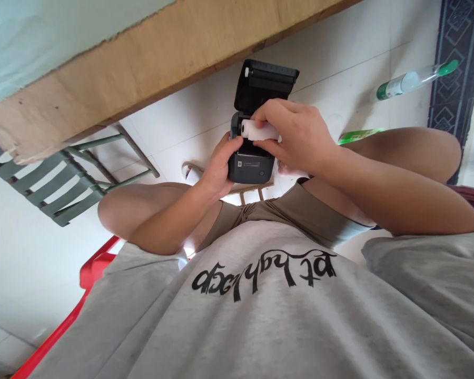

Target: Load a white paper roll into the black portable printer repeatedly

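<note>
A small black label printer (249, 169) rests in my left hand (221, 167), held above my lap with its lid (263, 89) swung up. My left fingers wrap round its side, and the thumb lies near the opening. My right hand (296, 129) grips a white paper roll (264, 131) with a dark hole in its end. The roll is at the printer's open compartment, partly inside it. My right fingers hide part of the roll, so how deep it sits I cannot tell.
A wooden table edge (174, 68) runs across above the printer. On the left is a green slatted folding stool (82, 168). A plastic bottle (414, 81) with a green cap lies on the tiled floor at the right. Red chair parts (97, 268) show at lower left.
</note>
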`<state>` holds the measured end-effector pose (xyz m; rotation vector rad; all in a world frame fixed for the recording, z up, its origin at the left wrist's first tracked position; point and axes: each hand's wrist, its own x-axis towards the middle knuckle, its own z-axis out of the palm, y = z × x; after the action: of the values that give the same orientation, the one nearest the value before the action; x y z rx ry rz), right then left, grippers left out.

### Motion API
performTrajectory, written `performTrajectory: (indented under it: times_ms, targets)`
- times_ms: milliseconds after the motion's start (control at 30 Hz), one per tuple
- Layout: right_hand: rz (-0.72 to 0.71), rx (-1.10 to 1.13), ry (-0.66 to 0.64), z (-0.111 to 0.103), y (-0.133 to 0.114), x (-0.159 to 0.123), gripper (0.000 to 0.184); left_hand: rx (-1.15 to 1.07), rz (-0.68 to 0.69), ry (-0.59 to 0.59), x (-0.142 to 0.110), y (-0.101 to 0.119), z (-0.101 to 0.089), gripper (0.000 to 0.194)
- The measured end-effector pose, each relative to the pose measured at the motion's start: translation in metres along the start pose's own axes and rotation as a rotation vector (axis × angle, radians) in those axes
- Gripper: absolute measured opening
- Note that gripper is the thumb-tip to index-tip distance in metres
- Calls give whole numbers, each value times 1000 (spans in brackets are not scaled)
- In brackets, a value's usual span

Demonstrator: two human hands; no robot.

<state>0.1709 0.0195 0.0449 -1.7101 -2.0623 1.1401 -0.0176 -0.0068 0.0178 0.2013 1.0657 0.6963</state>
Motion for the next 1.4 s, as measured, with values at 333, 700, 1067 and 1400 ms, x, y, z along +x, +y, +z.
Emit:
performTrajectory:
  times_ms: [333, 700, 1067, 1400]
  targets:
    - [-108, -110, 12, 4, -10, -1, 46, -66, 41, -10, -3, 3, 3, 22]
    - [-115, -171, 54, 4, -11, -3, 53, -100, 27, -31, -6, 6, 5, 17]
    - [-450, -76, -61, 10, -7, -14, 53, 65, 86, -74, -2, 0, -5, 25]
    - [51, 171, 225, -44, -6, -24, 24, 138, 49, -132, -1, -4, -10, 66]
